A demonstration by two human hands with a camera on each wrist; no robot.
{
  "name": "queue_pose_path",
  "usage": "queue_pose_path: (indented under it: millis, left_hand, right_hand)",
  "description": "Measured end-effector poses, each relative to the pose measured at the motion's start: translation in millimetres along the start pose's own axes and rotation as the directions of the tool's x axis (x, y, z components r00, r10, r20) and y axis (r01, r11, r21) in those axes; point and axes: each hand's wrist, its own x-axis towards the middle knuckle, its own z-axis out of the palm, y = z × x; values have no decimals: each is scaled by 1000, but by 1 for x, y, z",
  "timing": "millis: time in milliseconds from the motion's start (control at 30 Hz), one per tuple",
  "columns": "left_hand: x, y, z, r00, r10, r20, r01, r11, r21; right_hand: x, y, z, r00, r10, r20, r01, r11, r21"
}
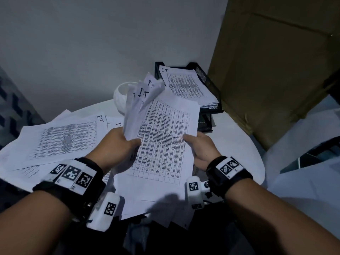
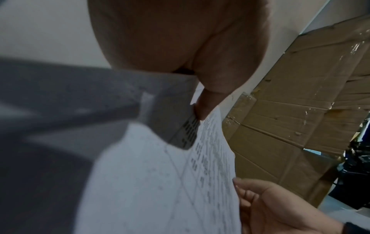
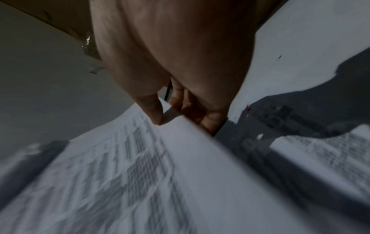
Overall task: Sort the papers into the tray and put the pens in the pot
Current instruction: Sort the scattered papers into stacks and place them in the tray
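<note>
Left hand grips a fanned bundle of papers head-on, while right hand pinches the top sheet; likely mid-sorting, next laying it in the far-right tray, already stacked. White pot contents hidden. Wrist views: each thumb clamps paper.

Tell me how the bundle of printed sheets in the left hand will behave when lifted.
The bundle of white printed sheets looks floppy: its top corners fan apart and curl. The left hand pinches only the bottom edge, so loose sheets may slip out.
</note>
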Motion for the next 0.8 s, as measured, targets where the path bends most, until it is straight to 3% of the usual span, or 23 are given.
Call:
queue_pose_path:
  millis: [200, 267, 300, 367, 500, 600, 700, 800]
  left_hand:
    - [5, -4, -4, 998, 27, -62, -18, 991, 132]
    - [6, -5, -4, 996, 33, -79, -21, 989, 146]
    - [7, -6, -4, 996, 37, -84, -24, 988, 152]
    - [8, -7, -3, 996, 38, -83, -25, 988, 155]
    - [9, -9, 0, 997, 36, -65, -24, 985, 169]
    - [10, -9, 0, 997, 21, -73, -8, 985, 171]
    - [10, -10, -1, 997, 19, -68, -6, 983, 182]
    - [9, -10, -4, 997, 27, -69, -13, 981, 195]
  right_hand:
    - [20, 2, -47, 953, 13, -302, -65, 984, -163]
    - [28, 8, -69, 928, -42, -371, -120, 908, -401]
    - [33, 13, -79, 919, -64, -389, -175, 819, -547]
    - [36, 23, -88, 912, -79, -402, -244, 685, -687]
    - [34, 45, -80, 963, 3, -269, -227, 548, -805]
    - [37, 56, -72, 960, -44, -276, -224, 469, -855]
    - [38, 63, -69, 943, -86, -322, -240, 497, -834]
    - [35, 61, -70, 908, -108, -406, -230, 680, -696]
